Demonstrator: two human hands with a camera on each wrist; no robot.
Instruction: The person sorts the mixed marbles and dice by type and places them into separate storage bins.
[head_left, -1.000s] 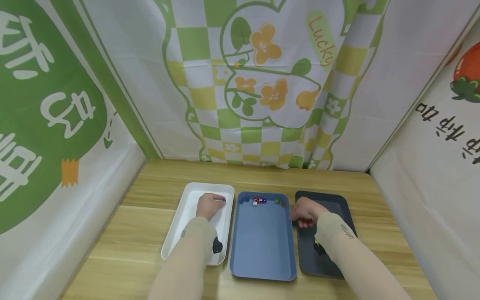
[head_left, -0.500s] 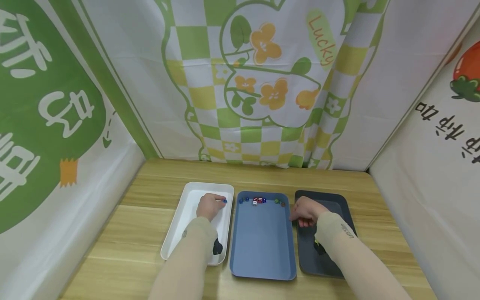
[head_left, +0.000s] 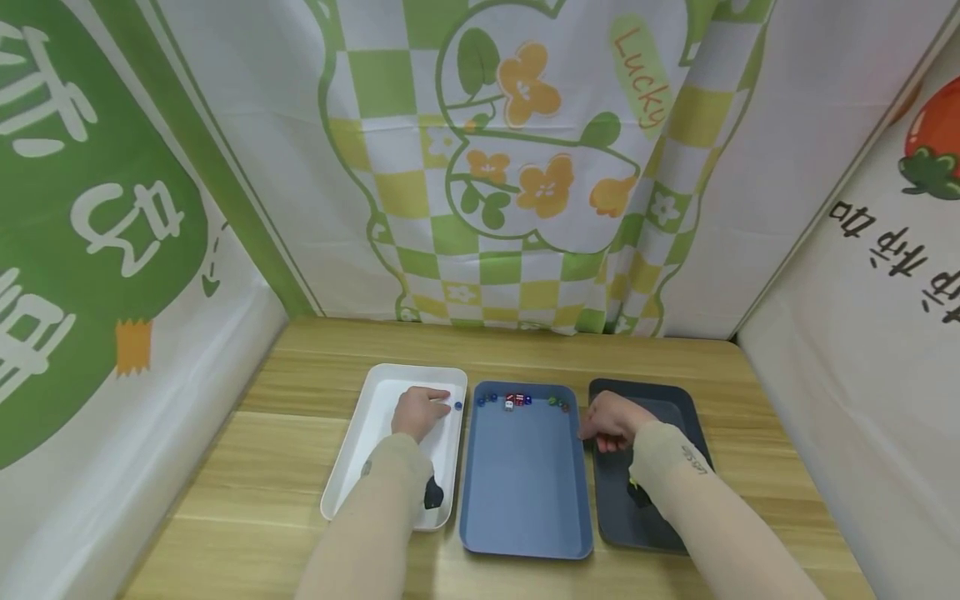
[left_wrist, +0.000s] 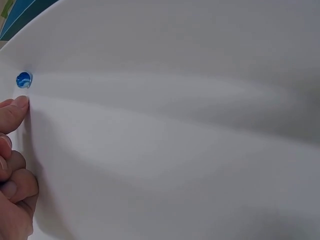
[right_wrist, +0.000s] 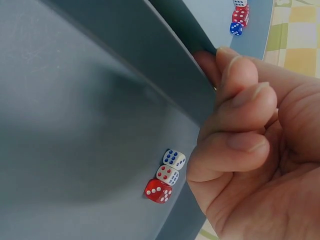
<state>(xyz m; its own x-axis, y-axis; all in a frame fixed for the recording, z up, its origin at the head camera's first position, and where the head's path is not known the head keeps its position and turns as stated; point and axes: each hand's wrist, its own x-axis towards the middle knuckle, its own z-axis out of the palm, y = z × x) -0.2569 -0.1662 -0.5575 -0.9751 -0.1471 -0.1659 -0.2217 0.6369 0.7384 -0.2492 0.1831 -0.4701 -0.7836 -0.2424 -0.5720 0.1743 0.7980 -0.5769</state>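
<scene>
My left hand (head_left: 418, 413) is over the white tray (head_left: 352, 450). In the left wrist view a blue marble (left_wrist: 24, 80) lies just beyond its fingertips, close to the tray wall, with a small gap between. Thumb and index finger reach forward; the other fingers are folded. My right hand (head_left: 611, 422), fingers curled, pinches the near-side rim of the blue tray (head_left: 525, 492), where it meets the dark grey tray (head_left: 637, 529). In the right wrist view two white dice (right_wrist: 171, 167) and a red die (right_wrist: 158, 191) lie in the dark tray beside that hand.
Along the blue tray's far end sit small blue marbles (head_left: 487, 399), several red, white and blue dice (head_left: 517, 401), and green and reddish marbles (head_left: 558, 403). The three trays stand side by side on a wooden table (head_left: 262, 467), with a patterned curtain (head_left: 502, 275) behind.
The blue marble has left my left fingertips and moved slightly right, toward the white tray's right wall. My left hand has barely moved. My right hand stays at the rim.
</scene>
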